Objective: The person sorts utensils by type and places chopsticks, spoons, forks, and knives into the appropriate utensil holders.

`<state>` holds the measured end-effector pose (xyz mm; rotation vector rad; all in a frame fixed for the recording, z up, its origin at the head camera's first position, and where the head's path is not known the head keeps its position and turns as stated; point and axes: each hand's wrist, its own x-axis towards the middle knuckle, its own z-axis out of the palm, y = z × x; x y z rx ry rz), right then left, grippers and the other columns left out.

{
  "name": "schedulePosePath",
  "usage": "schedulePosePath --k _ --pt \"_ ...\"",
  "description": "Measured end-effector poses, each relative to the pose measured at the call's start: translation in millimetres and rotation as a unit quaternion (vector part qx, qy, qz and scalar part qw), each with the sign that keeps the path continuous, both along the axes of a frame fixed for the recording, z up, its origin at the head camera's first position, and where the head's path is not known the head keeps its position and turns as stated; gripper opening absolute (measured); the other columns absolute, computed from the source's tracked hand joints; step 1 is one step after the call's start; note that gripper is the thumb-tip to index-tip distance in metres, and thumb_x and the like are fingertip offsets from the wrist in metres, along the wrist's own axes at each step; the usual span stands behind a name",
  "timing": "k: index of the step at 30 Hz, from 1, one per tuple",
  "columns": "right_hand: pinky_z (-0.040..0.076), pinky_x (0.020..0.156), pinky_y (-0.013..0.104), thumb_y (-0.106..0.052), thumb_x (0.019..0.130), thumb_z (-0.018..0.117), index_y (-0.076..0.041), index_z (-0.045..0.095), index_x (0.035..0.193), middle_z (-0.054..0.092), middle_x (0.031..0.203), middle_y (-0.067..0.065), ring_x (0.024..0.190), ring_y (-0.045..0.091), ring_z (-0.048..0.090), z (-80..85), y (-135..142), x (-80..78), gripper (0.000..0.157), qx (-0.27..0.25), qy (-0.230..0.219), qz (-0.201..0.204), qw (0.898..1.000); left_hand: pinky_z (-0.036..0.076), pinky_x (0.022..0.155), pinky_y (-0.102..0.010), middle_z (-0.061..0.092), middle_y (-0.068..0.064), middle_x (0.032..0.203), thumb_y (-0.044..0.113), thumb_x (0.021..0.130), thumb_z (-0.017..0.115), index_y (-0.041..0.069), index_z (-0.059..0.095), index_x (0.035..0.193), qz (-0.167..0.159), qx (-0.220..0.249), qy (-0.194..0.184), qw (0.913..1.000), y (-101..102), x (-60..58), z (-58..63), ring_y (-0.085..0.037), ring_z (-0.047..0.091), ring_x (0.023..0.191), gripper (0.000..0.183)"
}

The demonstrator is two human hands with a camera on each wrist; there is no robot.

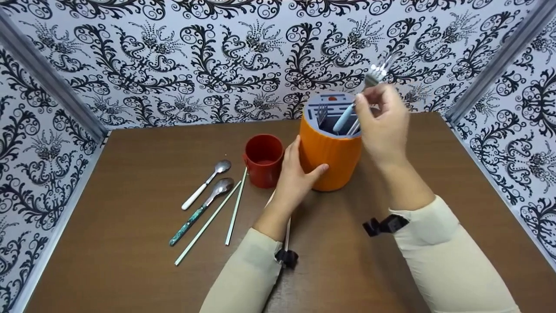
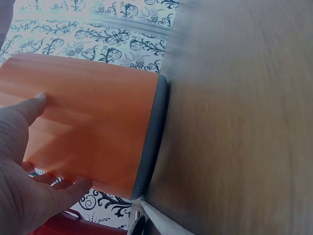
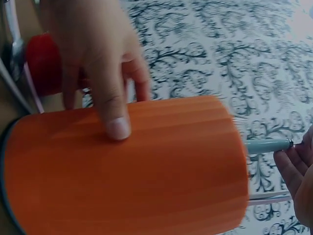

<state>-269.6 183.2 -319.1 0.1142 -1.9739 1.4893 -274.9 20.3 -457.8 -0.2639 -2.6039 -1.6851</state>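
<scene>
My right hand (image 1: 384,124) pinches a fork (image 1: 344,118) near its neck, tines pointing up. The fork's light blue handle (image 3: 266,146) slants down to the top opening of an orange utensil holder (image 1: 331,163). My left hand (image 1: 297,178) grips the holder's side, thumb (image 2: 34,107) on the front and fingers round the left. The holder stands upright, with a slotted grey-blue top (image 1: 317,99). Tines of another fork (image 1: 322,115) and thin pale handles (image 3: 269,198) stick up from its opening.
A red mug (image 1: 264,167) stands left of the holder, close to my left hand. Further left lie a white-handled spoon (image 1: 195,196), a green-handled spoon (image 1: 190,225) and pale chopsticks (image 1: 207,224). Another thin utensil (image 1: 287,234) lies partly under my left forearm. Patterned walls (image 1: 243,56) enclose the table.
</scene>
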Motion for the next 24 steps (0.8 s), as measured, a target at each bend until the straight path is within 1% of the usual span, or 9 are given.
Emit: schedulePosePath --k 2,5,9,11,14,16,20,22,24 --pt "0.060 0.082 0.022 -0.010 0.098 0.069 0.004 0.065 0.103 0.067 0.100 0.005 0.091 0.011 0.066 -5.6 -2 -2.6 0.015 0.035 -0.009 -0.008 0.999 0.030 0.128 -0.041 0.033 -0.004 0.167 0.043 0.089 0.081 0.020 0.022 0.166 0.000 0.000 -0.002 1.0000 1 0.3 -0.2 -0.021 0.037 0.153 0.099" --pt "0.059 0.083 0.019 -0.009 0.097 0.069 0.008 0.066 0.103 0.070 0.102 0.012 0.092 0.011 0.065 -14.6 -4 -6.4 0.018 0.081 0.000 -0.016 0.997 0.031 0.128 -0.041 0.033 -0.005 0.167 0.043 0.089 0.081 0.019 0.022 0.166 0.000 -0.002 0.001 1.0000 1 0.3 -0.8 -0.022 0.038 0.153 0.099" --pt "0.057 0.082 0.013 -0.008 0.096 0.069 0.008 0.068 0.102 0.070 0.102 0.018 0.094 0.015 0.065 -24.4 -4 -10.5 0.017 0.124 0.007 -0.029 0.992 0.031 0.127 -0.041 0.034 -0.006 0.167 0.044 0.089 0.080 0.018 0.023 0.166 0.000 -0.004 0.006 1.0000 2 -0.2 -1.2 -0.023 0.039 0.152 0.099" --pt "0.055 0.081 0.011 -0.008 0.096 0.069 0.007 0.067 0.101 0.069 0.101 0.018 0.094 0.018 0.065 -28.5 -4 -12.3 0.016 0.143 0.002 -0.034 0.989 0.031 0.127 -0.041 0.034 -0.006 0.167 0.044 0.089 0.080 0.018 0.023 0.166 0.000 -0.004 0.007 1.0000 2 -0.4 -1.3 -0.023 0.039 0.152 0.099" --pt "0.051 0.077 0.009 -0.008 0.095 0.069 0.005 0.067 0.098 0.069 0.098 0.017 0.091 0.020 0.066 -32.7 -4 -13.9 0.015 0.170 -0.015 -0.030 0.985 0.031 0.127 -0.041 0.034 -0.006 0.167 0.043 0.090 0.080 0.018 0.023 0.166 -0.001 -0.002 0.008 1.0000 1 -0.4 -1.1 -0.023 0.039 0.152 0.099" --pt "0.050 0.076 0.011 -0.009 0.095 0.070 0.004 0.066 0.097 0.068 0.097 0.016 0.088 0.022 0.066 -34.7 -4 -14.6 0.013 0.197 -0.026 -0.029 0.980 0.031 0.127 -0.041 0.035 -0.007 0.166 0.042 0.089 0.081 0.017 0.023 0.165 -0.001 -0.001 0.013 0.9999 1 -0.8 -1.4 -0.023 0.039 0.152 0.098" --pt "0.053 0.076 0.024 -0.010 0.094 0.070 0.003 0.066 0.093 0.070 0.095 0.016 0.085 0.026 0.067 -36.2 -5 -15.7 0.014 0.239 -0.026 -0.030 0.970 0.031 0.127 -0.040 0.035 -0.007 0.166 0.041 0.088 0.082 0.016 0.025 0.165 0.001 0.002 0.019 0.9998 1 -1.7 -1.9 -0.022 0.040 0.152 0.099" --pt "0.055 0.077 0.032 -0.010 0.094 0.070 0.003 0.067 0.092 0.070 0.093 0.017 0.085 0.028 0.067 -36.5 -5 -16.5 0.014 0.246 -0.022 -0.032 0.969 0.031 0.127 -0.040 0.035 -0.006 0.166 0.040 0.088 0.082 0.016 0.024 0.165 0.002 0.002 0.018 0.9998 1 -1.9 -2.1 -0.022 0.039 0.152 0.099" --pt "0.055 0.076 0.036 -0.010 0.094 0.070 0.004 0.067 0.091 0.071 0.092 0.017 0.084 0.029 0.066 -36.6 -5 -17.1 0.014 0.245 -0.020 -0.032 0.969 0.031 0.127 -0.040 0.035 -0.006 0.167 0.040 0.088 0.082 0.017 0.024 0.165 0.002 0.002 0.016 0.9999 1 -1.8 -2.1 -0.022 0.039 0.152 0.099"
